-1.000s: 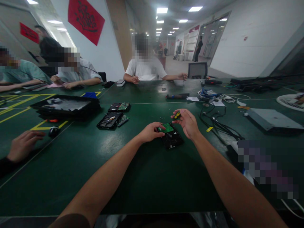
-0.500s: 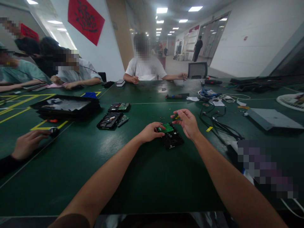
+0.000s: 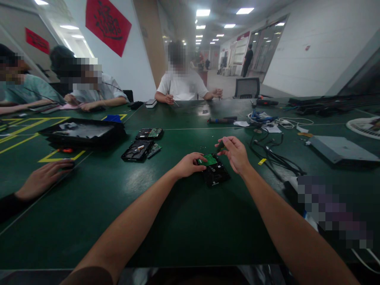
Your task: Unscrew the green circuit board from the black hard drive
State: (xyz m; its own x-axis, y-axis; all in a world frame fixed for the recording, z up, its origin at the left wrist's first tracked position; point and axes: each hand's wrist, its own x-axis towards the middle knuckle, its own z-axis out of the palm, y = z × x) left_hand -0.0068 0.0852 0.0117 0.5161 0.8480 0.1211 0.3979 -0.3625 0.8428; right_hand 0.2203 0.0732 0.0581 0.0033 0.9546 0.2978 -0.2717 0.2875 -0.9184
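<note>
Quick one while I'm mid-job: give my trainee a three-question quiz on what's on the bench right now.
1. True or false: the left hand rests on the green circuit board of the black hard drive.
2. Which lies nearer the black tray: A) the grey flat box, B) the opened drive, C) the cable bundle?
3. Fill in: the right hand pinches a small dark tool above the drive's ____ edge.

Key: 1 true. 2 B. 3 far.
</note>
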